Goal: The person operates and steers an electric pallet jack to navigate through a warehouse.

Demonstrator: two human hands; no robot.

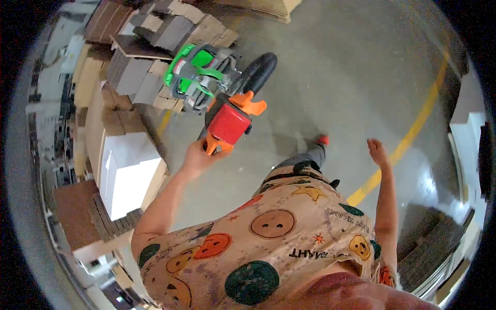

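Observation:
At the upper left is what looks like a green and grey toy motorbike (204,75) with a black wheel (260,72). A red block (227,125) with orange pieces on both sides sits at its near end; it seems joined to the bike, but I cannot tell for certain. My left hand (199,159) is closed around the nearer orange piece (213,144), partly covered by it. My right hand (378,152) hangs out at my right side, its fingers loosely bent and holding nothing.
Stacks of flat cardboard (150,72) and a box with a white face (129,173) line the left side. A yellow line (413,137) runs across the grey floor on the right. Dark flat stacks (434,237) stand at the lower right.

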